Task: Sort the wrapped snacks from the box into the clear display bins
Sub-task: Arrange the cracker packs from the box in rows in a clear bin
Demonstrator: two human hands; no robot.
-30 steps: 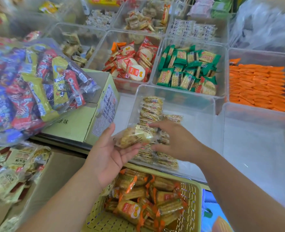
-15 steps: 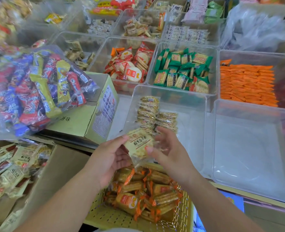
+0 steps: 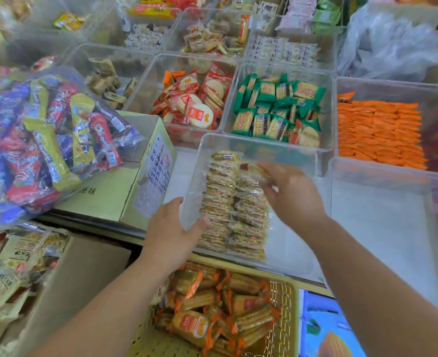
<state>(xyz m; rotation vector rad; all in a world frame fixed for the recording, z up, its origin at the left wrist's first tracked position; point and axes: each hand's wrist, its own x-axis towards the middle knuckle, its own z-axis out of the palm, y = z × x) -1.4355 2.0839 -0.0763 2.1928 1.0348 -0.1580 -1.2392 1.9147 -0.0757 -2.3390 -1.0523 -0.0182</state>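
The right hand [image 3: 293, 195] has its grip clamped on one cracker packet [image 3: 252, 170], pinched at the fingertips. It hangs over the twelve o'clock end of the shorter right row [image 3: 251, 217] inside the clear bin [image 3: 290, 243]. The left hand [image 3: 172, 229] is at the bin's seven o'clock corner, its grip apart and holding nothing. I cannot tell whether the fingers touch the wall.

Both rows stand on edge and lean on their neighbours. A packet set down flat or pushed in hard would likely topple the right row or shove it into the left row [image 3: 219, 199]. The film looks slick and the pinch is shallow, so the packet may slip early and land crooked. A careless nudge from the left hand could slide the bin toward the surface's near edge.

At eleven o'clock from this bin, a bin [image 3: 148, 81] holds red-wrapped round crackers. At one o'clock another [image 3: 327, 104] holds green-wrapped ones. At two o'clock a third [image 3: 393, 90] holds flat orange packets. At six o'clock a yellow basket [image 3: 287, 318] holds orange-trimmed snacks. At eight o'clock the cardboard box [image 3: 89, 266] has pale packets waiting.
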